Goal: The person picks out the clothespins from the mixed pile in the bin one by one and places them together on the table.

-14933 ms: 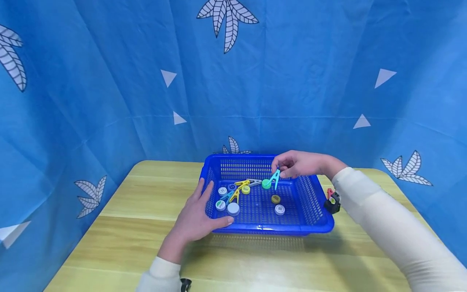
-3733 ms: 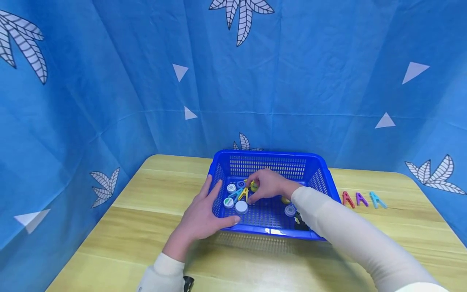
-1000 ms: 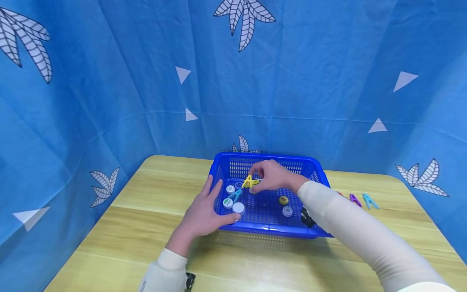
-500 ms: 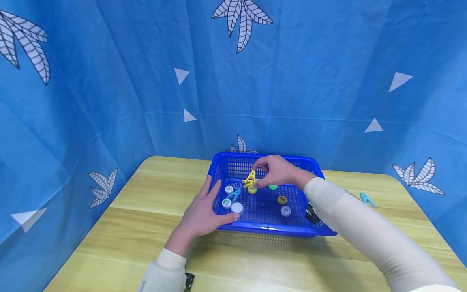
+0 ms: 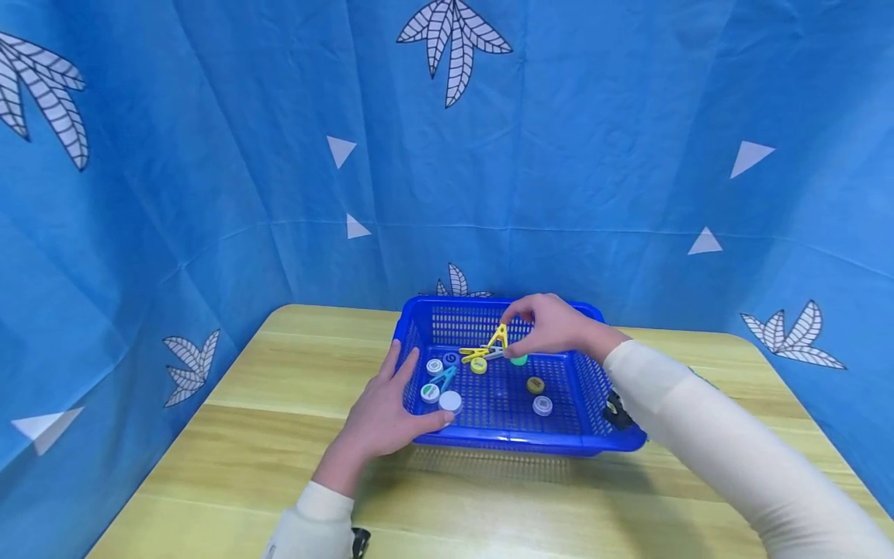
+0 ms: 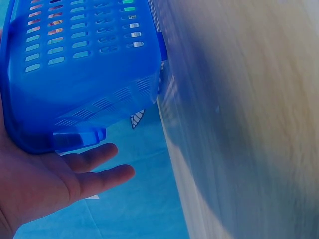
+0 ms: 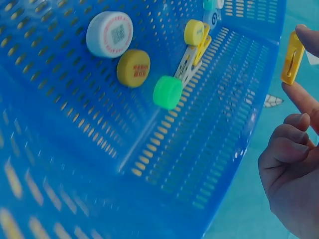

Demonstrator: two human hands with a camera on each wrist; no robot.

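Note:
A yellow clothespin (image 5: 498,336) is pinched between the thumb and index finger of my right hand (image 5: 552,324), above the blue plastic basket (image 5: 524,441). The right wrist view shows the same clothespin (image 7: 293,57) beyond the basket rim, the other fingers curled. My left hand (image 5: 380,415) rests at the basket's left front corner, thumb over the front rim, fingers straight along the side. Inside the basket lie another yellow clothespin (image 5: 473,355), a grey one (image 5: 493,352), a light blue one (image 5: 444,378) and several bottle caps, including a green cap (image 7: 168,92).
The basket stands on a wooden table (image 5: 279,388) against a blue curtain (image 5: 601,155). My right sleeve (image 5: 726,435) covers much of the table's right side, where a sliver of a light blue clothespin (image 5: 701,378) shows.
My right hand has lifted the yellow clothespin off the others and moved right with it. Earlier, a light blue clothespin went from the basket to the table at right. My left hand stays put.

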